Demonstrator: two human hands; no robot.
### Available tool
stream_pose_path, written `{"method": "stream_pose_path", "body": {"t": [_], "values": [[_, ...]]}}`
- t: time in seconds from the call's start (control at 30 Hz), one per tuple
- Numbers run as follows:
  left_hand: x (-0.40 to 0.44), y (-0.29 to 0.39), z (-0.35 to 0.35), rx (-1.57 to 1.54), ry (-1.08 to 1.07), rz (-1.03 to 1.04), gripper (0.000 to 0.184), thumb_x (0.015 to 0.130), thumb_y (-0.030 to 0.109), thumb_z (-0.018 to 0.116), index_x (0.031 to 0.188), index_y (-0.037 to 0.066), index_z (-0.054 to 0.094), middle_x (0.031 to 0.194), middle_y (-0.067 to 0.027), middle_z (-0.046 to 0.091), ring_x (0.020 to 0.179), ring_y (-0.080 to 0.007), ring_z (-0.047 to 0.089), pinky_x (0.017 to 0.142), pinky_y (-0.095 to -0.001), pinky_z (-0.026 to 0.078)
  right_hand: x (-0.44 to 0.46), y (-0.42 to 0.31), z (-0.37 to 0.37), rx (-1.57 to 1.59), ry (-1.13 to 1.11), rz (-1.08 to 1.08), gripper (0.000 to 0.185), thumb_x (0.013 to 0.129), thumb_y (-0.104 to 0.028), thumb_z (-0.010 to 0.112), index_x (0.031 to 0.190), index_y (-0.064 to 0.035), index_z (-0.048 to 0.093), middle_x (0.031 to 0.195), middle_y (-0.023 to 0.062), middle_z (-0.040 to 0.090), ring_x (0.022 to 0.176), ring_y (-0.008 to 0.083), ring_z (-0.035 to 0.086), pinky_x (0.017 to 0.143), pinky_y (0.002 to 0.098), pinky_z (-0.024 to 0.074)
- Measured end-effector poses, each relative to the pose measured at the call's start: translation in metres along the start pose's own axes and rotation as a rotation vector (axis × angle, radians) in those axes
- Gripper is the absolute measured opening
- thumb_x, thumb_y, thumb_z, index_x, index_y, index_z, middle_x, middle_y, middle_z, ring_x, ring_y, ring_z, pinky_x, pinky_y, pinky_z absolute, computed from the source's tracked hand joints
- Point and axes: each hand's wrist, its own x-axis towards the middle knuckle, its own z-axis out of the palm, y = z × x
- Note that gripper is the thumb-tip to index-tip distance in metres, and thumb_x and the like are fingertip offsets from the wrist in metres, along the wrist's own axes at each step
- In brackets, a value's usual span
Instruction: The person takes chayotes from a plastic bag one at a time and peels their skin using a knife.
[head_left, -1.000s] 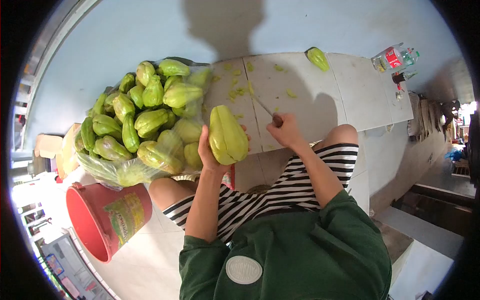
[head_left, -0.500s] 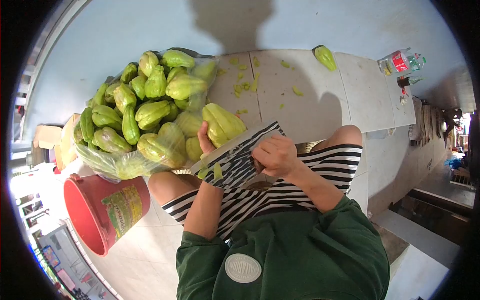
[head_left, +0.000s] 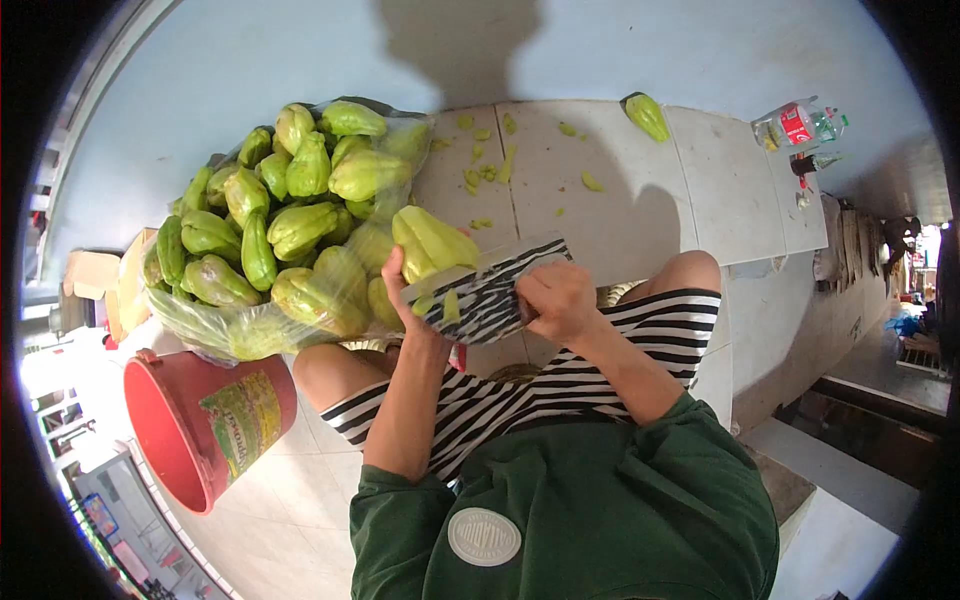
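Note:
My left hand holds a pale green chayote from its near side, with part of the fingers hidden behind the fruit and blade. My right hand is wrapped round the handle of a cleaver; most of the handle is hidden in the fist. The broad blade lies across the near side of the chayote and mirrors the striped shorts. A few slivers of green peel cling to the blade. Beside my left hand stands a clear plastic bag heaped with chayotes.
Peel scraps litter the tiled ledge, and a single chayote lies by the wall. Plastic bottles and a dark glass bottle lie at the ledge's right end. A red bucket is tilted at lower left.
The cleaver has turned to lie flatter, and its blade has shifted up toward the chayote. The chayote in my left hand has tilted and moved slightly left.

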Motion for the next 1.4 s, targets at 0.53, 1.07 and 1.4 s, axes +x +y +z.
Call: {"method": "stream_pose_path", "body": {"t": [0.53,1.07,1.4], "values": [[-0.002,0.000,0.015,0.053,0.094,0.026,0.067,0.082,0.056,0.055,0.122,0.003,0.052,0.107,-0.0206,0.062,0.094,-0.0311,0.062,0.083,-0.0429,0.052,-0.002,0.004,-0.002,-0.024,-0.024,0.140,0.025,0.050,-0.012,0.068,0.064,-0.0081,0.048,0.057,0.0060,0.049,0.051,0.0259,0.052,0.048,0.0352,0.0404],[-0.007,0.004,0.017,0.186,0.018,-0.026,0.072,0.078,0.056,0.058,0.125,0.002,0.049,0.109,-0.0224,0.061,0.095,-0.0306,0.062,0.080,-0.0419,0.054,-0.004,0.011,-0.010,0.093,-0.146,0.175,0.028,0.053,-0.016,0.071,0.071,-0.0083,0.052,0.062,0.0063,0.055,0.057,0.0276,0.057,0.052,0.0380,0.0443],[-0.009,0.005,0.018,0.304,-0.074,-0.022,0.077,0.077,0.058,0.056,0.127,0.000,0.048,0.112,-0.0226,0.060,0.095,-0.0302,0.062,0.079,-0.0411,0.054,-0.001,0.009,-0.020,0.151,-0.124,0.108,0.027,0.052,-0.016,0.070,0.069,-0.0079,0.050,0.060,0.0058,0.053,0.055,0.0274,0.055,0.051,0.0374,0.0427]]}}
